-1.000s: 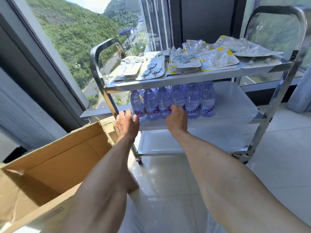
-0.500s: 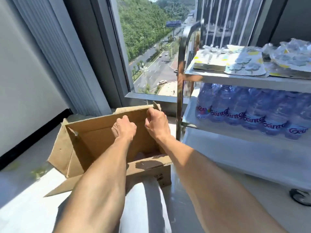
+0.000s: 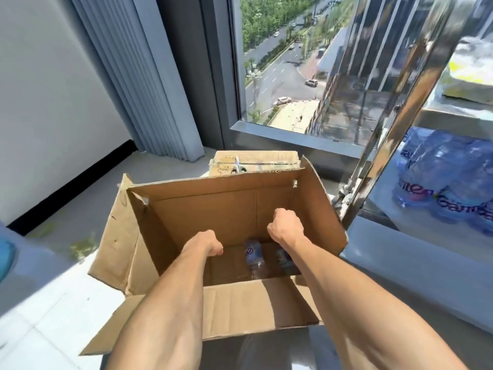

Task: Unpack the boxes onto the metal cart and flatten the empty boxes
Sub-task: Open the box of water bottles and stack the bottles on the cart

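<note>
Bottles left at the bottom of the box

Bottles (image 3: pixel 254 256), two at least, lying on the floor of the open cardboard box (image 3: pixel 221 206) at lower centre of the frame, one clear with a purple label, the other (image 3: pixel 284 259) half hidden behind the right forearm. Probably full, so fairly heavy for the size, stiff enough but smooth and rounded; best taken round the body just above the label, or by the neck, one per hand. Blurred, so caps and fill level not to be told.

Left hand (image 3: pixel 210 245) lowered into the box, fingers curled under, nothing seen in them; whether touching a bottle, impossible to say. Right hand (image 3: pixel 286 228) likewise curled into a loose fist above the bottles, apparently holding nothing.

Box brown, corrugated, flaps splayed outward, walls dented; light and floppy once emptied, likely easy to fold flat along the creases. Flattened cardboard (image 3: pixel 256 161) already lying behind it. Metal cart (image 3: pixel 373 145) at right of the frame, more bottles (image 3: pixel 448 182) standing on its middle shelf.
</note>
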Demonstrator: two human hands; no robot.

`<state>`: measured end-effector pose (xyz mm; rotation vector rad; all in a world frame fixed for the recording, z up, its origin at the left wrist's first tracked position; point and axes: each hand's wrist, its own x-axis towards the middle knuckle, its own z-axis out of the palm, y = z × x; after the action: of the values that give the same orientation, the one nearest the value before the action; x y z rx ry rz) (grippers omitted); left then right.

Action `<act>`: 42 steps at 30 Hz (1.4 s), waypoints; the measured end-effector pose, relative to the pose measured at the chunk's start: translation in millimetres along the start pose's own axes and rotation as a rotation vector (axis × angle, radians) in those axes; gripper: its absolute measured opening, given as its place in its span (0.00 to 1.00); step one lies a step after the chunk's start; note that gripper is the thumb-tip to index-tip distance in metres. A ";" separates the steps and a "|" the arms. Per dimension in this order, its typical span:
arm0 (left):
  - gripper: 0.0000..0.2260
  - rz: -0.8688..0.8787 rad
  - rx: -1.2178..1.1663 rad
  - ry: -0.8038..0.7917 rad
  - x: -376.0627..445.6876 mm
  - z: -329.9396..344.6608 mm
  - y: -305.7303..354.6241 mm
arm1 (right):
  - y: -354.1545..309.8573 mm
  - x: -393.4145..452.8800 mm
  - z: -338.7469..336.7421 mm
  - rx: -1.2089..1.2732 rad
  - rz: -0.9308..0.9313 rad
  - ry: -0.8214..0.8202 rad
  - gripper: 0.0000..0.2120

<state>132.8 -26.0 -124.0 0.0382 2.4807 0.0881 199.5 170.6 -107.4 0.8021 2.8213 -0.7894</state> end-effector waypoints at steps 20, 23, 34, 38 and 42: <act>0.27 -0.077 -0.238 -0.163 159.3 150.2 110.9 | 106.3 88.9 160.4 0.029 0.345 -0.179 0.19; 0.27 -0.161 -0.374 -0.090 160.5 175.5 125.0 | 103.6 98.2 165.7 0.079 0.326 -0.131 0.19; 0.28 -0.309 -0.618 -0.223 146.0 165.7 115.7 | 100.5 85.8 159.0 0.151 0.315 -0.192 0.23; 0.15 -0.495 -1.139 -0.344 133.1 135.9 111.1 | 96.3 77.0 141.7 0.120 0.275 -0.365 0.18; 0.17 -0.526 -1.065 -0.522 111.3 104.8 94.2 | 61.4 57.1 110.1 0.282 0.011 -0.448 0.22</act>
<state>109.6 79.1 -267.7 -0.8989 1.5984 0.9975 177.9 185.6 -243.3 0.5793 2.3400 -1.2106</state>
